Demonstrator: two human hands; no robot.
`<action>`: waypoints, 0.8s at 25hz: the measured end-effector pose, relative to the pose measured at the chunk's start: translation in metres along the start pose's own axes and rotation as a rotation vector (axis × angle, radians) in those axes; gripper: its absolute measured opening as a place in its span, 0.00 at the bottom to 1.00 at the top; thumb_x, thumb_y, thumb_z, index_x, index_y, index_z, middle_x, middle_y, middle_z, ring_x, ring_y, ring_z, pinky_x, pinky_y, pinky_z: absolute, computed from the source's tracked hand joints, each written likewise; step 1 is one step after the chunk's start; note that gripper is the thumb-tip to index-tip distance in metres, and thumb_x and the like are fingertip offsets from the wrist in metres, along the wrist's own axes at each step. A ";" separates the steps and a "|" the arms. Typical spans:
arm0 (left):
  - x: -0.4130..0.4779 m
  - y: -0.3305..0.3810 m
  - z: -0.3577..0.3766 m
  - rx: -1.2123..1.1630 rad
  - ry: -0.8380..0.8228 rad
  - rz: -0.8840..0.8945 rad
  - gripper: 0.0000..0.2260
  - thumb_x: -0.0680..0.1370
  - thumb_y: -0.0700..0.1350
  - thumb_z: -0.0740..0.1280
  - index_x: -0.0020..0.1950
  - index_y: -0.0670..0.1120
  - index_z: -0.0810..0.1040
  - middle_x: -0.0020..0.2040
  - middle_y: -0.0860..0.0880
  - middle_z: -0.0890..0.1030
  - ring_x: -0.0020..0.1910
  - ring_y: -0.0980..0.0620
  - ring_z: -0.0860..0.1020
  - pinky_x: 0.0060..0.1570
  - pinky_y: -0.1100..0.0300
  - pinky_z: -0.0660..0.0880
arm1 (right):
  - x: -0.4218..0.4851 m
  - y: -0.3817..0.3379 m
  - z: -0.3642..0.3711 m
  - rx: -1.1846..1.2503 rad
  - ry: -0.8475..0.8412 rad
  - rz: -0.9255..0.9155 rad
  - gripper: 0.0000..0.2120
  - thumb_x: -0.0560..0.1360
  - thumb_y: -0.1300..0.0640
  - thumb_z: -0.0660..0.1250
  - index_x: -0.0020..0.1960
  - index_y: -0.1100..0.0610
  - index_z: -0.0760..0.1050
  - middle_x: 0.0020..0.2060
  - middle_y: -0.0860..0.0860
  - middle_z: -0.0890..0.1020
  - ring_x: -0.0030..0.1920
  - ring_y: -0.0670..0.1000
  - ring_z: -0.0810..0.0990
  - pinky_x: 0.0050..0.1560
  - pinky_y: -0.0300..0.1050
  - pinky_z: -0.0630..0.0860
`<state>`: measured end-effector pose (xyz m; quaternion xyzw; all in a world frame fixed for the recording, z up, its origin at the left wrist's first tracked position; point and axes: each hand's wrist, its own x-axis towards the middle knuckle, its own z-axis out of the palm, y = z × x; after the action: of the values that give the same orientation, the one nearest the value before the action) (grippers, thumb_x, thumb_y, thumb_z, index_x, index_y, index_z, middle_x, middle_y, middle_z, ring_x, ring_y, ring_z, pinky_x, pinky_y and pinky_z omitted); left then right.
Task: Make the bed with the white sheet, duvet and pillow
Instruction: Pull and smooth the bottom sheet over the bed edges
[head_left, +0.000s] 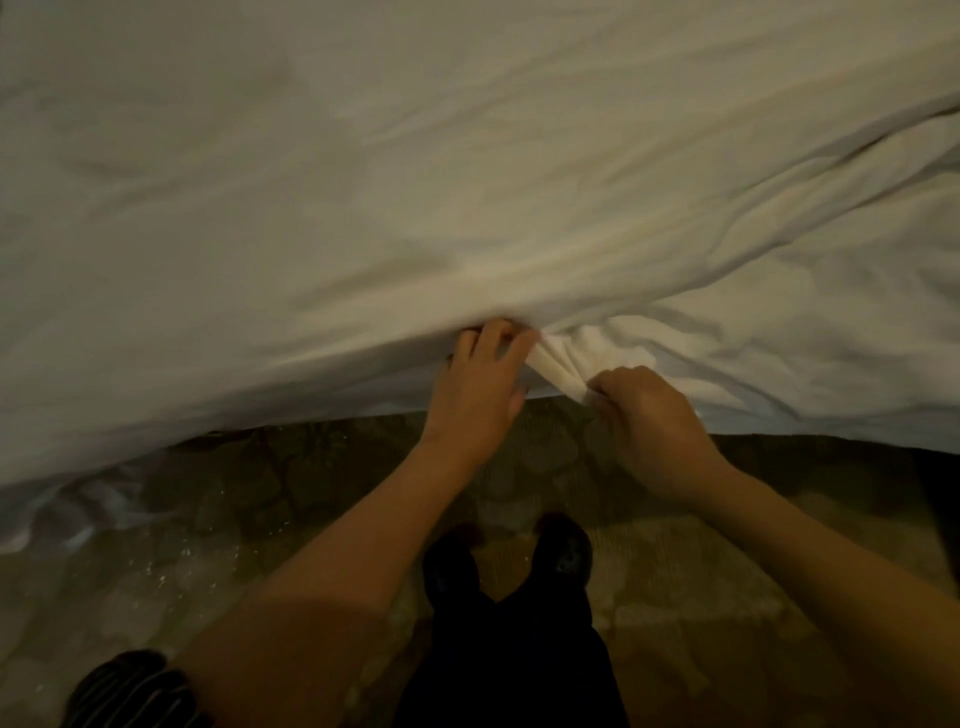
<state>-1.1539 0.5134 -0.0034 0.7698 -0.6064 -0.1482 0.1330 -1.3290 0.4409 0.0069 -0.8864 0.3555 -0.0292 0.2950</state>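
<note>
White sheet (467, 182) covers the bed, its near edge bunched at the side. Right hand (649, 415) pinches the bunched fold with curled fingers. Left hand (480, 387) has its fingers extended and spread, tips touching the hem beside it.

The white sheet (467, 182) spreads across everything ahead, rumpled into ridges on the right, and its hanging edge closes off whatever lies beneath. Free room remains over the patterned carpet (249, 499) on both sides of the person's dark shoes (563, 551), which stand near that edge.
</note>
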 end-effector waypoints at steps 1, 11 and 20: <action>-0.004 0.002 0.001 0.030 0.036 0.037 0.24 0.65 0.40 0.76 0.60 0.46 0.77 0.57 0.44 0.75 0.52 0.45 0.69 0.38 0.51 0.75 | -0.015 -0.001 -0.002 0.011 -0.015 -0.024 0.11 0.67 0.74 0.70 0.46 0.62 0.77 0.37 0.57 0.78 0.39 0.59 0.76 0.37 0.45 0.66; -0.053 0.047 0.007 0.007 0.085 0.195 0.11 0.68 0.39 0.58 0.41 0.43 0.80 0.34 0.47 0.79 0.32 0.47 0.78 0.35 0.60 0.72 | -0.101 -0.004 -0.025 0.289 -0.021 0.069 0.06 0.74 0.58 0.63 0.50 0.55 0.74 0.44 0.47 0.75 0.42 0.43 0.71 0.43 0.38 0.67; -0.101 0.054 -0.016 -0.174 -0.133 0.192 0.09 0.74 0.47 0.63 0.52 0.45 0.75 0.47 0.47 0.77 0.45 0.48 0.75 0.43 0.57 0.73 | -0.089 -0.045 -0.001 -0.152 0.114 0.082 0.15 0.54 0.71 0.76 0.35 0.60 0.75 0.30 0.56 0.77 0.31 0.58 0.75 0.30 0.44 0.68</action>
<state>-1.2182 0.5995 0.0388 0.6822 -0.6698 -0.2373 0.1724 -1.3682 0.5241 0.0467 -0.8879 0.4087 -0.0406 0.2070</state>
